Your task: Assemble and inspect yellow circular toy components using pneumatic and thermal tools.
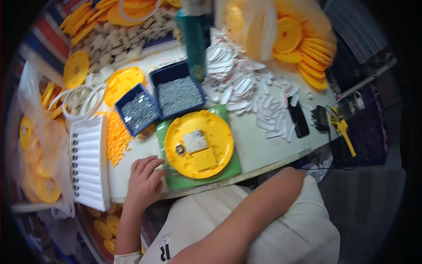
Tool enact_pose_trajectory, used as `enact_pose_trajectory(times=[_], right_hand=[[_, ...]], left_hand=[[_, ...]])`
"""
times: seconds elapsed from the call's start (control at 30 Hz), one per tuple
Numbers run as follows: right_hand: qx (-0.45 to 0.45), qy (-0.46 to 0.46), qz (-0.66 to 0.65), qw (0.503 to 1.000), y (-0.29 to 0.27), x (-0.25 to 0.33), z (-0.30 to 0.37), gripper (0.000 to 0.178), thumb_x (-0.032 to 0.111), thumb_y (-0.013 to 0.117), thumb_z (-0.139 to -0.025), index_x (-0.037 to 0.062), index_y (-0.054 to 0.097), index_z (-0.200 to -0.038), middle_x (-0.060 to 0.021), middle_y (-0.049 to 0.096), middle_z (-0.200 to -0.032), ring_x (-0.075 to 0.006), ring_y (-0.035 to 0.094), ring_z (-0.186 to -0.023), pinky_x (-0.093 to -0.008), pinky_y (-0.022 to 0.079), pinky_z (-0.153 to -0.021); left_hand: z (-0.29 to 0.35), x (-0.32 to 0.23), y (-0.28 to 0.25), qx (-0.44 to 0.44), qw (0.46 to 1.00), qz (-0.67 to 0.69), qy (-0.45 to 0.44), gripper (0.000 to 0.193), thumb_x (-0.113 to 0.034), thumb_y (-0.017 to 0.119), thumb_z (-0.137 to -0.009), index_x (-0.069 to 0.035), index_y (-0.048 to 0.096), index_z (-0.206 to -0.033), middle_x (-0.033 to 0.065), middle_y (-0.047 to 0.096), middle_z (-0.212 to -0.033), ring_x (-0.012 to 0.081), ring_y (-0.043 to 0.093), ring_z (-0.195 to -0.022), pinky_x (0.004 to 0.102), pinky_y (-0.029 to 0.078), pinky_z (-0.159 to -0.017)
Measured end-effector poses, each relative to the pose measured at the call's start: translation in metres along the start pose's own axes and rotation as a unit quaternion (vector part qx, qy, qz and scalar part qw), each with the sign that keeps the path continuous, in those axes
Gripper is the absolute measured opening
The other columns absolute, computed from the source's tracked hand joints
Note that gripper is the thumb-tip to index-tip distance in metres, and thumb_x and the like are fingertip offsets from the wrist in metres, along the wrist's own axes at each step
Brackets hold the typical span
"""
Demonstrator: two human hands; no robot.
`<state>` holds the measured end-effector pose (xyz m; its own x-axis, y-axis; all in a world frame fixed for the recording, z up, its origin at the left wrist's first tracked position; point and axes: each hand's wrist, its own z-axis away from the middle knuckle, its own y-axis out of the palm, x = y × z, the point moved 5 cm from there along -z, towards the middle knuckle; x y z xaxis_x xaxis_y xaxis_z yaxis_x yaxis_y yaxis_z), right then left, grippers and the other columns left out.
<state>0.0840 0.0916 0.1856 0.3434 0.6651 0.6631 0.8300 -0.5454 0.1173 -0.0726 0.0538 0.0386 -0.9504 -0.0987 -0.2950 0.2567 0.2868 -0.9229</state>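
Observation:
My left hand rests on the table beside the green mat, fingers loosely bent and a little apart, with nothing visible in them. Close to its fingertips lies a round yellow plastic disc on the mat. Fixed on the disc are a white box-shaped part and a small round metallic part; a rectangular yellow panel sits below them. My right forearm crosses in front of my body toward the lower edge, and the hand itself is outside the picture.
Two blue trays of small metal pieces stand behind the disc. A white ribbed tray and loose orange pieces lie left. White plastic parts, a teal bottle, a black phone and a yellow glue gun are right.

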Motion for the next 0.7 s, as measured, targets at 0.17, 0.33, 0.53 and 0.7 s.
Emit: enact_pose_trajectory(times=[0.17,0.33,0.53,0.7], right_hand=[[0.024,0.089,0.026,0.995,-0.030,0.025,0.082,0.023,0.016,0.063,-0.097,0.0028,0.069,-0.114,-0.0135,0.067,-0.109,-0.0344,0.063,-0.098,-0.0454,0.049,-0.087],[-0.383,0.224,0.111,0.890,-0.052,0.062,0.183,0.015,0.016,0.072,-0.090,0.0004,0.070,-0.089,-0.0088,0.064,-0.087,-0.0263,0.062,-0.083,-0.0384,0.047,-0.078],[-0.798,0.021,0.192,0.570,-0.027,0.121,0.347,0.025,0.021,0.063,-0.099,0.0020,0.059,-0.114,-0.0040,0.055,-0.088,-0.0145,0.052,-0.081,-0.0320,0.044,-0.075],[-0.906,0.021,0.306,0.291,0.019,0.173,0.454,0.025,0.018,0.063,-0.103,0.0065,0.063,-0.125,-0.0011,0.060,-0.084,-0.0089,0.056,-0.070,-0.0271,0.050,-0.059]], left_hand=[[0.028,0.011,-0.020,-0.044,0.987,0.106,-0.111,0.027,0.003,0.070,-0.077,-0.007,0.060,-0.100,0.0163,0.067,-0.125,0.0383,0.061,-0.122,0.0499,0.045,-0.104],[0.017,0.025,-0.016,-0.079,0.979,0.099,-0.162,0.028,-0.004,0.075,-0.083,-0.005,0.067,-0.109,0.0141,0.068,-0.120,0.0357,0.062,-0.114,0.0441,0.047,-0.101],[-0.016,0.009,0.005,0.002,0.999,0.025,-0.036,0.027,-0.006,0.079,-0.079,-0.009,0.072,-0.105,0.0097,0.069,-0.113,0.0330,0.064,-0.108,0.0449,0.048,-0.095],[-0.016,0.000,0.008,-0.048,0.999,-0.025,0.006,0.028,0.000,0.076,-0.071,-0.007,0.071,-0.098,0.0104,0.069,-0.106,0.0340,0.063,-0.100,0.0471,0.047,-0.089]])
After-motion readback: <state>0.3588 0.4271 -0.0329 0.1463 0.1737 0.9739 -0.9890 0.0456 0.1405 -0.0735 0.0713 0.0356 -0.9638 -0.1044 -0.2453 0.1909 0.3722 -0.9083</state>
